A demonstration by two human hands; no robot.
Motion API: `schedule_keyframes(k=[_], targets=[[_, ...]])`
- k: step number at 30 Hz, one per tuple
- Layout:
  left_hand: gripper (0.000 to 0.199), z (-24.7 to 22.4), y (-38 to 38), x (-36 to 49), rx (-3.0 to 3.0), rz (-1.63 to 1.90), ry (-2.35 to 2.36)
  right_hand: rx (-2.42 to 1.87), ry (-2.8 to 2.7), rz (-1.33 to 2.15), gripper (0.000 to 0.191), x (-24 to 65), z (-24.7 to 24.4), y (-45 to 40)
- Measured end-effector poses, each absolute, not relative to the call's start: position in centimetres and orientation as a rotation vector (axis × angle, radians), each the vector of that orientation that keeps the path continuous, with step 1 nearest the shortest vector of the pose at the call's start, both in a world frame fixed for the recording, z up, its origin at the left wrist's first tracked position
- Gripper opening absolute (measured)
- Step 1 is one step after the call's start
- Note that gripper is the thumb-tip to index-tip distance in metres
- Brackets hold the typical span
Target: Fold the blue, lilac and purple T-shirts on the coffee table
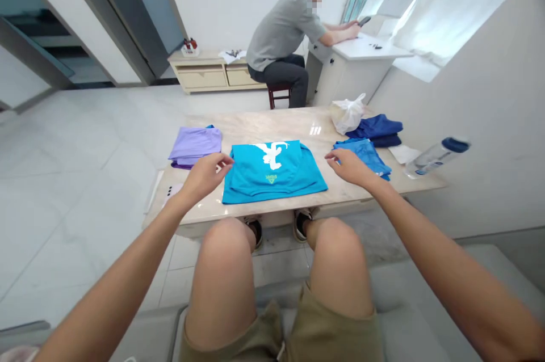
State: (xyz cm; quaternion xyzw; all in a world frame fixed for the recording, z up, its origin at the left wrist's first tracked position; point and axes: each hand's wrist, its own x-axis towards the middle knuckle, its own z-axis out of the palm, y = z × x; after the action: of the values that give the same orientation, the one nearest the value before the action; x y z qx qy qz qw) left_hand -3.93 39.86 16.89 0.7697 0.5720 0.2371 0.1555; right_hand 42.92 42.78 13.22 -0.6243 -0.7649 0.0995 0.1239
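A turquoise T-shirt (251,180) with a white figure print lies folded in on itself on the marble-topped table (251,121). My left hand (208,175) is at its left edge, fingers slightly curled and apart, holding nothing. On the other side, my right hand (349,165) hovers just off the shirt's right edge with thumb and fingers apart, also holding nothing. Folded purple clothes (196,143) lie beyond my left hand. Behind my right hand are a folded blue garment (368,155) and a darker navy pile (377,128).
A white plastic bag (349,114) sits at the table's far right, and a clear water bottle (434,159) stands near the right end. Across the room a person (285,27) sits at a white desk (361,47). A low cabinet (204,75) lines the back wall.
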Motion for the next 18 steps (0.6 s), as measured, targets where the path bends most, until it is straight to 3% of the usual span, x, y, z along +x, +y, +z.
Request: schedule_keyframes(k=[3,5,9,13,18], targets=[[0.024,20.8,42.8,2.1,2.256,0.566,1.592,-1.882,-2.081,0.371,0.033,38.5,17.5,45.0],[0.026,20.3,43.7,6.4,2.267,0.429,1.558,-1.949,-1.980,0.405,0.034,36.1,17.4,45.2],[0.021,14.8,43.3,13.0,2.244,0.187,1.441,-2.101,-1.880,0.557,0.034,35.2,12.9,43.8],[0.023,9.1,42.4,17.1,2.181,0.087,1.416,-2.285,-1.796,0.816,0.016,38.8,8.5,42.7],[0.021,6.0,43.7,23.0,2.091,0.099,1.464,-2.301,-1.646,0.997,0.011,42.7,6.1,43.6]])
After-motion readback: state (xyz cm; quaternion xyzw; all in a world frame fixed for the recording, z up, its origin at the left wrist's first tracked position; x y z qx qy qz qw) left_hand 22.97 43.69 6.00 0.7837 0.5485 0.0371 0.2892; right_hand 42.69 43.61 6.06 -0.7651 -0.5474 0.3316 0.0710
